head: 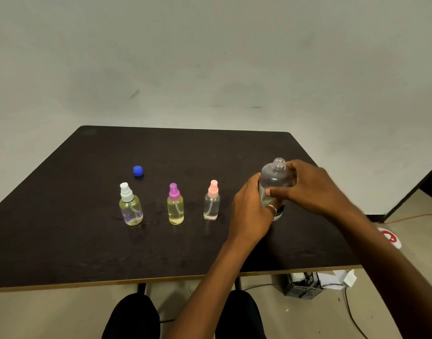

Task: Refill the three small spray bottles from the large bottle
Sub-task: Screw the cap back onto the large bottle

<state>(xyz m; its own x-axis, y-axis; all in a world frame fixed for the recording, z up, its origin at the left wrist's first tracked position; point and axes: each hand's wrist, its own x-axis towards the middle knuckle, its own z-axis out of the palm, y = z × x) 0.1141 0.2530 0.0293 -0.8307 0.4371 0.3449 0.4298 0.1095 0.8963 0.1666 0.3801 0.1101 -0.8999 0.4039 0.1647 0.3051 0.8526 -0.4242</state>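
The large clear bottle (pixel 275 178) stands upright and uncapped at the right of the dark table (pixel 88 241). My left hand (pixel 253 211) grips its left side and my right hand (pixel 310 189) wraps it from the right, thumb across the front. Its blue cap (pixel 138 171) lies apart at the back left. Three small spray bottles stand in a row, all capped: a white-topped one (pixel 130 205) with yellowish liquid, a purple-topped one (pixel 175 204) with yellow liquid, and a pink-topped one (pixel 212 201) with a little clear liquid.
The table's front edge runs across just above my knees (pixel 185 316). On the floor at the right lie a grey box (pixel 303 286), cables and a white-red object (pixel 391 238). A plain wall stands behind the table.
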